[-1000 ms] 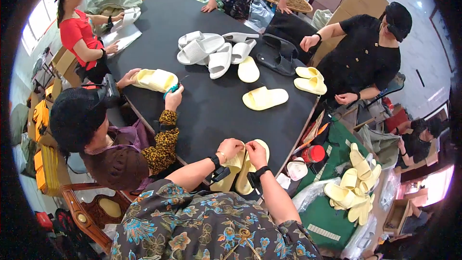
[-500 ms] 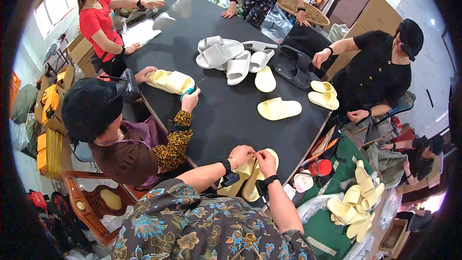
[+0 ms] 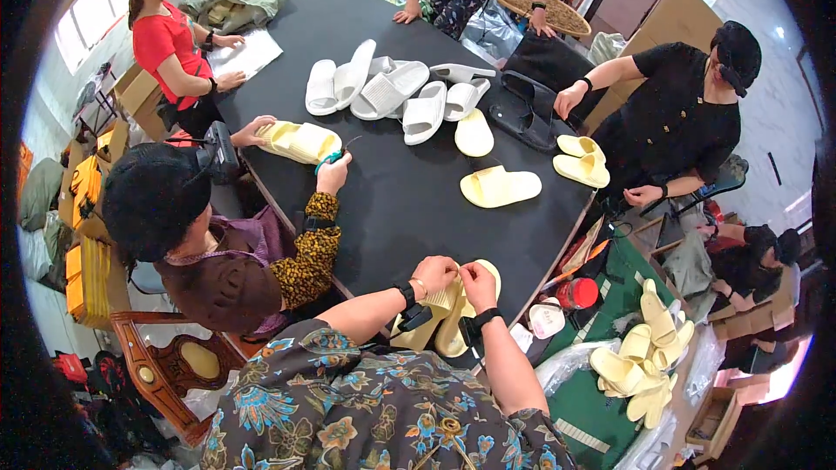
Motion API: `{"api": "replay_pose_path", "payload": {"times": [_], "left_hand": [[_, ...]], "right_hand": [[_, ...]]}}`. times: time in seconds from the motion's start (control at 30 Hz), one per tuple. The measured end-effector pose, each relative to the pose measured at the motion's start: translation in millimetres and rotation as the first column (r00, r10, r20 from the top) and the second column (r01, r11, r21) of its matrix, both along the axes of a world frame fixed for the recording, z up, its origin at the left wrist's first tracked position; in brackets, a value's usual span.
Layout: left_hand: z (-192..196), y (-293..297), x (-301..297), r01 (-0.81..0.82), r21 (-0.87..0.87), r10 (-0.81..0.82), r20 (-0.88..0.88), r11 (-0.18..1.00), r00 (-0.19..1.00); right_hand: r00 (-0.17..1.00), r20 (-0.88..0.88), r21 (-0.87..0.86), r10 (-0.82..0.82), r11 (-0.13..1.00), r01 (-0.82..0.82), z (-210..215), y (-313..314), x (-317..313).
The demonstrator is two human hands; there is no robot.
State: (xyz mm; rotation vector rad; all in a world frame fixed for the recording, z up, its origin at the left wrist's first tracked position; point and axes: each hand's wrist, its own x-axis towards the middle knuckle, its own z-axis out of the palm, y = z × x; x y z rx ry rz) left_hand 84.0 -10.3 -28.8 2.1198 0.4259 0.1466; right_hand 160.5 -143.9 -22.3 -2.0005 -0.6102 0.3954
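Two pale yellow slippers stand at the near table edge in front of me, a left one (image 3: 421, 331) and a right one (image 3: 452, 336). Over their straps, my left hand (image 3: 435, 274) and my right hand (image 3: 478, 285) come close together with fingertips pinched. Whatever lies between the fingers is too small to make out. Across the table to the left, a co-worker holds a yellow pair (image 3: 300, 141) in one hand and small teal-handled snips (image 3: 329, 159) in the other.
Grey slippers (image 3: 389, 91), a dark pair (image 3: 528, 113) and loose yellow slippers (image 3: 500, 186) lie on the black table (image 3: 383, 209). To my right, a red-lidded jar (image 3: 576, 294) and a yellow slipper pile (image 3: 634, 370) rest on a green surface. Co-workers stand around the table.
A grey pair, blurred in mid-air before, now lies at the left of the grey slippers. The red-shirted co-worker's outstretched arm has drawn back. My hands stay pinched over the yellow slippers.
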Motion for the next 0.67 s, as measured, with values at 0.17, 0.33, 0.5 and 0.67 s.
{"api": "replay_pose_path", "payload": {"times": [0.17, 0.33, 0.5, 0.67], "left_hand": [[-3, -4, -5, -0.042, -0.017, 0.043, 0.046, 0.999, 0.998], [8, -9, 3, -0.014, -0.088, 0.020, 0.066, 0.996, 0.998], [13, 0, -6, -0.033, -0.157, 0.049, 0.095, 0.987, 0.994], [-11, 2, 0, -0.042, -0.092, 0.049, 0.080, 0.995, 0.996]], "right_hand": [[0.995, 0.069, -0.056, 0.070, 0.996, -0.066, 5, 1, -3], [1.000, 0.003, -0.002, -0.012, 1.000, 0.012, 2, -5, 2], [0.998, -0.050, 0.052, -0.033, 0.998, 0.035, -1, 4, -2], [0.997, -0.060, 0.081, -0.042, 0.996, 0.047, -4, -3, 2]]}}
